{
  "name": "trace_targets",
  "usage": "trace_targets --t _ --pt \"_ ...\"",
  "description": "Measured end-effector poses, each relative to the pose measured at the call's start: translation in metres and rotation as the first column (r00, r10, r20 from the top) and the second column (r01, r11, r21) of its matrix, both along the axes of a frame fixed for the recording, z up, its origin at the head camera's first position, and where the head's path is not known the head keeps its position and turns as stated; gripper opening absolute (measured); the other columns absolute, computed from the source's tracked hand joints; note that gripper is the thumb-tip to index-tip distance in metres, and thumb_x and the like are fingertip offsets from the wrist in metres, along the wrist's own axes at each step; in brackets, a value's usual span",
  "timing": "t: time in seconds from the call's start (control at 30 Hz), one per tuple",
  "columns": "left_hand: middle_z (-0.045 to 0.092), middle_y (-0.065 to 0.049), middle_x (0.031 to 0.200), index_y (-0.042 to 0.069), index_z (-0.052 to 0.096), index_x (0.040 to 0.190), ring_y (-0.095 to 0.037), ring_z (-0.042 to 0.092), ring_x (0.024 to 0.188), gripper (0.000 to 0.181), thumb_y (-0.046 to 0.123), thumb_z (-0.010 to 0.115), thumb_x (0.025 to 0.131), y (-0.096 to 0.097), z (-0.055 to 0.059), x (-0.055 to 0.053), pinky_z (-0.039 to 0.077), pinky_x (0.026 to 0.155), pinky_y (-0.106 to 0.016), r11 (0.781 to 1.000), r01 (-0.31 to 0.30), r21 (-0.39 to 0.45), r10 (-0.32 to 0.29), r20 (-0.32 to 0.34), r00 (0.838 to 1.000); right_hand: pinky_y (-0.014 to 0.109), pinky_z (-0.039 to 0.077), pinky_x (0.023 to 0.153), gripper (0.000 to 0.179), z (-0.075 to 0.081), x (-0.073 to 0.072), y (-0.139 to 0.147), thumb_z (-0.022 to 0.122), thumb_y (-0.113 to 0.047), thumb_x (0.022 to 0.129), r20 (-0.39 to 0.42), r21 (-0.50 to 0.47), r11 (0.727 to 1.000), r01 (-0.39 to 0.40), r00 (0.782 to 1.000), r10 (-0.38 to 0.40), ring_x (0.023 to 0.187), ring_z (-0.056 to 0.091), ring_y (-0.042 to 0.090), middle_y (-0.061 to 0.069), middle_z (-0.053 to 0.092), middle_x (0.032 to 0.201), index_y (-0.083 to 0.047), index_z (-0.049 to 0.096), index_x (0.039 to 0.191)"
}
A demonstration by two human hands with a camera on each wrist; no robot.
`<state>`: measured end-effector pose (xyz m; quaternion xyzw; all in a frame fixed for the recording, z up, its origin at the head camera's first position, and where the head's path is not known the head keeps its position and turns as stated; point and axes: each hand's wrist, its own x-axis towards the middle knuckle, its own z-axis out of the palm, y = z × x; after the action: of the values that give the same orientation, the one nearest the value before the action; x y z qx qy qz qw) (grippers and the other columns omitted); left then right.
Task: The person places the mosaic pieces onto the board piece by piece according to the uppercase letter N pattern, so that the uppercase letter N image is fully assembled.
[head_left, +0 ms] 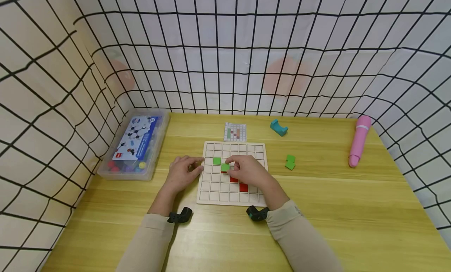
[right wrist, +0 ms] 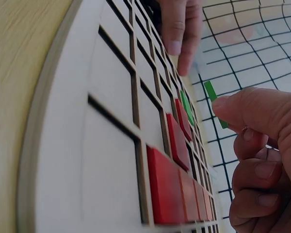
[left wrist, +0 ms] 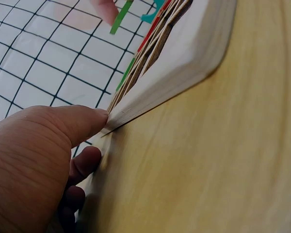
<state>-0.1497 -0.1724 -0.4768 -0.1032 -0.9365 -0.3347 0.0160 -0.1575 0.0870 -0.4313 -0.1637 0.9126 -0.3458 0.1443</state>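
Note:
My right hand (head_left: 248, 170) pinches a green square tile (head_left: 225, 168) between thumb and forefinger, just above a wooden grid board (head_left: 214, 196). The right wrist view shows that held tile apart from the board surface. Another green tile (head_left: 217, 161) lies in a cell to its left. Red tiles (head_left: 243, 187) run diagonally across cells under and beside the right hand; more red tiles (right wrist: 189, 194) stand in a row in the right wrist view, mostly hidden from the head view. My left hand (head_left: 182, 173) touches the board's left edge with its thumb and forefinger tips.
A printed grid card (head_left: 235, 132) lies behind the board. Two green tiles (head_left: 290, 162) are to its right, with a teal curved piece (head_left: 279, 128) farther back. A clear plastic box (head_left: 135, 145) stands left, a pink pen-shaped object (head_left: 359, 141) far right. Black wire mesh (head_left: 236, 49) surrounds the table.

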Motion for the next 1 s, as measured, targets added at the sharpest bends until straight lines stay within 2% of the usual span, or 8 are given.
trace_targets --t 0.23,0.43,0.67,0.87,1.0 --pt "0.069 -0.002 0.099 0.022 0.072 0.129 -0.022 0.048 0.091 0.033 0.031 0.07 0.098 -0.001 0.002 0.0 0.032 0.09 -0.046 1.0 -0.007 0.001 0.007 0.002 1.0 0.026 0.036 0.056 0.026 -0.001 -0.005 -0.018 0.071 -0.021 0.094 -0.044 0.066 0.998 -0.021 0.999 0.024 0.058 0.047 0.012 -0.003 0.055 0.068 -0.016 0.073 0.12" --pt "0.069 -0.002 0.097 0.022 0.072 0.129 -0.022 0.048 0.091 0.033 0.03 0.07 0.098 0.0 0.002 0.0 0.033 0.091 -0.047 1.0 -0.003 0.004 0.003 -0.004 1.0 0.027 0.035 0.054 0.028 -0.002 -0.007 -0.029 0.07 -0.019 0.094 -0.038 0.118 0.993 -0.03 0.999 0.034 0.055 0.045 0.012 -0.002 0.054 0.065 -0.015 0.072 0.122" --pt "0.069 -0.001 0.097 0.022 0.072 0.13 -0.022 0.049 0.092 0.034 0.031 0.07 0.097 0.0 -0.002 -0.001 0.034 0.091 -0.046 1.0 0.002 -0.014 -0.003 -0.012 1.0 0.028 0.039 0.059 0.028 -0.007 -0.007 -0.036 0.07 -0.021 0.094 -0.054 0.173 0.985 -0.016 0.998 0.026 0.062 0.049 0.013 -0.001 0.074 0.092 -0.017 0.073 0.122" --pt "0.069 0.0 0.097 0.023 0.072 0.129 -0.022 0.049 0.092 0.033 0.03 0.07 0.097 -0.002 0.001 0.0 0.034 0.091 -0.046 1.0 0.002 -0.012 -0.002 -0.018 1.0 0.028 0.035 0.054 0.028 -0.007 -0.008 -0.04 0.07 -0.019 0.094 -0.074 0.18 0.983 -0.046 0.995 0.06 0.054 0.041 0.013 -0.001 0.07 0.078 -0.017 0.073 0.122" --pt "0.069 -0.001 0.098 0.022 0.072 0.13 -0.022 0.05 0.093 0.033 0.031 0.07 0.097 -0.001 0.002 0.001 0.034 0.093 -0.047 1.0 0.005 -0.002 -0.005 -0.011 1.0 0.029 0.035 0.055 0.028 -0.006 -0.009 -0.041 0.071 -0.02 0.093 -0.061 0.18 0.983 -0.04 0.997 0.052 0.055 0.042 0.013 -0.002 0.068 0.079 -0.017 0.073 0.121"
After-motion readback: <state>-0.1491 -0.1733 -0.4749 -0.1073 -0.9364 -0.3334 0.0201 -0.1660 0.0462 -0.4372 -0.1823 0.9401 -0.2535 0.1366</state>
